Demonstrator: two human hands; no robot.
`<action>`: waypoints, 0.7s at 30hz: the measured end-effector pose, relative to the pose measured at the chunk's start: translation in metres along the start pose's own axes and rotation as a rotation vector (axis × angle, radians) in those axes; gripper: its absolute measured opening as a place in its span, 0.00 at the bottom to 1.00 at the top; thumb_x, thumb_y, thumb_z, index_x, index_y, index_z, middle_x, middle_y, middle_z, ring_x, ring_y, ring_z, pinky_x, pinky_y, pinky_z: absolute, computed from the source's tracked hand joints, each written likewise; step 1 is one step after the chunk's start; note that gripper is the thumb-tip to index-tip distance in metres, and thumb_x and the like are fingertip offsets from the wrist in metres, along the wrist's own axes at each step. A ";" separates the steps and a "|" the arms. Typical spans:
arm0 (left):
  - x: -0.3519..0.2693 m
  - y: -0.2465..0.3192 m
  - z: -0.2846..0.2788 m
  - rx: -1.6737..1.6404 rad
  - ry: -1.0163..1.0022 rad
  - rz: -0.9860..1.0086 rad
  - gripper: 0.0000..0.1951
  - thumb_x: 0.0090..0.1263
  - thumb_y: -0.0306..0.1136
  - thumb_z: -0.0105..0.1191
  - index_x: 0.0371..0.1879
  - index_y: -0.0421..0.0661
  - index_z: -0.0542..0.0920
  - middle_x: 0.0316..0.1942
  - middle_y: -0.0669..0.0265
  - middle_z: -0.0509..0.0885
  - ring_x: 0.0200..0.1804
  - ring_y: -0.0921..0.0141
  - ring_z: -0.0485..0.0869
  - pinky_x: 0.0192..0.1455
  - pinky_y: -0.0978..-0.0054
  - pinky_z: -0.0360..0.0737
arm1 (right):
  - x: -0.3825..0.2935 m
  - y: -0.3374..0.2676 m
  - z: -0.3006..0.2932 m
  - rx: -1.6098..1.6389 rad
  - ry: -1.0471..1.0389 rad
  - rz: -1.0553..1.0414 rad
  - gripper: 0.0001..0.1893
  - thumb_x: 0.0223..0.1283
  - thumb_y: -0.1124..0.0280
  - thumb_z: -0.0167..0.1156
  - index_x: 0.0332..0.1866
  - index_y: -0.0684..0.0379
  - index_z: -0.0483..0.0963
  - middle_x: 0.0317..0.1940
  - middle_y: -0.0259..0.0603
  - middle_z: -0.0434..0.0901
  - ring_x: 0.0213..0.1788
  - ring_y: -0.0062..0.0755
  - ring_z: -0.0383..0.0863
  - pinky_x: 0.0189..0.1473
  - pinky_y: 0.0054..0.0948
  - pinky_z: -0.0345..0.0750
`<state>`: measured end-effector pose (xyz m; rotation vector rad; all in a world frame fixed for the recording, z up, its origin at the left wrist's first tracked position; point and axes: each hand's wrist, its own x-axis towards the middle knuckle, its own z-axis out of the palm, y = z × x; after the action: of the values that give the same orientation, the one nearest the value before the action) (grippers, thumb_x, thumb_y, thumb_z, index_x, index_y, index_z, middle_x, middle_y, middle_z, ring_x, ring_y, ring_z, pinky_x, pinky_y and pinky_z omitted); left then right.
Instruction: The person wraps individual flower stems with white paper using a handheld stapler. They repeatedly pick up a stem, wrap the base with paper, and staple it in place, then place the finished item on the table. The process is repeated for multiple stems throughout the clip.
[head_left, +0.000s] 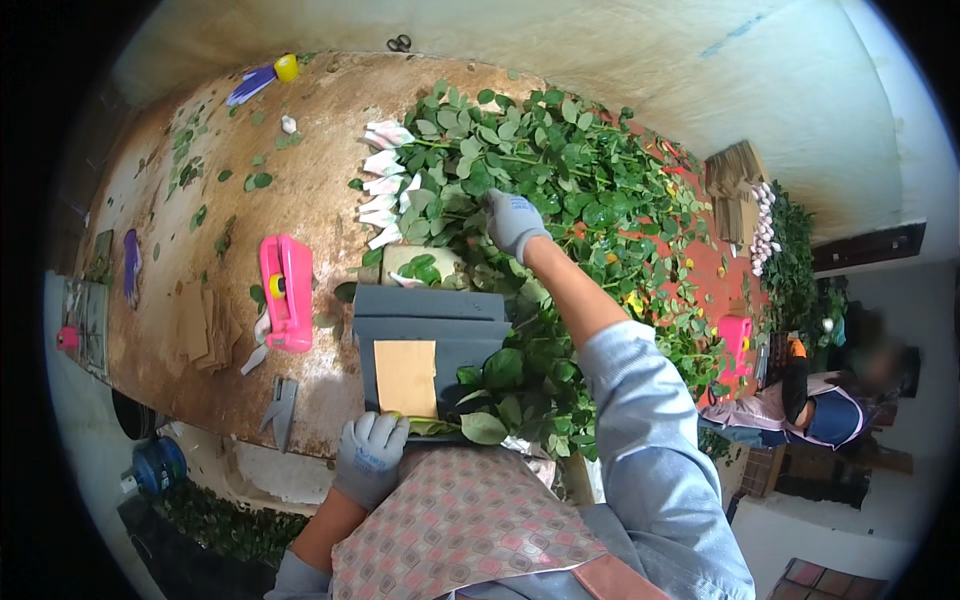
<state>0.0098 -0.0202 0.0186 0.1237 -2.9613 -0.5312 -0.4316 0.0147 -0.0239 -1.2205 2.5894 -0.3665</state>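
Observation:
My left hand (371, 457), in a grey glove, lies at the near left corner of a dark grey holder (431, 305), its fingers curled over the edge. A flat piece of cardboard (406, 377) and some rose leaves (484, 427) are right by its fingertips; its thumb side is hidden. Farther out, my right hand (516, 223), gloved alike, is down in a pile of leafy rose stems (555, 161), fingers bunched among the leaves. Whether a stem is between them is hidden. Several flower heads in white sleeves (384, 163) line the pile's left side.
Left of the holder are a pink tape dispenser (289, 292), a grey stapler-like tool (281, 412) and cardboard pieces (206, 326). Purple gloves (253, 84) and a yellow tape roll (286, 67) lie far left. Another person (802, 412) works at right, near a second pink dispenser (734, 341).

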 end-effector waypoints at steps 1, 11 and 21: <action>-0.001 0.000 0.001 -0.011 -0.004 -0.016 0.19 0.62 0.40 0.57 0.50 0.46 0.84 0.47 0.66 0.81 0.50 0.63 0.79 0.49 0.61 0.73 | 0.006 0.011 0.013 -0.069 -0.070 0.032 0.16 0.68 0.65 0.56 0.56 0.60 0.78 0.50 0.57 0.86 0.54 0.58 0.86 0.57 0.50 0.81; -0.020 -0.005 0.010 0.027 -0.003 -0.011 0.19 0.61 0.36 0.59 0.52 0.49 0.83 0.45 0.67 0.79 0.49 0.62 0.78 0.47 0.59 0.74 | 0.009 0.001 0.034 -0.506 -0.114 -0.189 0.15 0.78 0.67 0.46 0.58 0.55 0.79 0.52 0.50 0.85 0.50 0.50 0.90 0.46 0.47 0.86; -0.006 -0.001 0.003 0.088 0.081 0.032 0.17 0.61 0.36 0.56 0.47 0.45 0.84 0.41 0.67 0.80 0.45 0.65 0.78 0.45 0.64 0.75 | 0.024 0.019 0.040 -0.153 -0.322 -0.013 0.21 0.69 0.65 0.54 0.63 0.61 0.73 0.57 0.62 0.84 0.62 0.61 0.83 0.63 0.50 0.79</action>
<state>0.0152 -0.0190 0.0149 0.1034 -2.9030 -0.3832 -0.4464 0.0030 -0.0707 -1.2308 2.3659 0.0270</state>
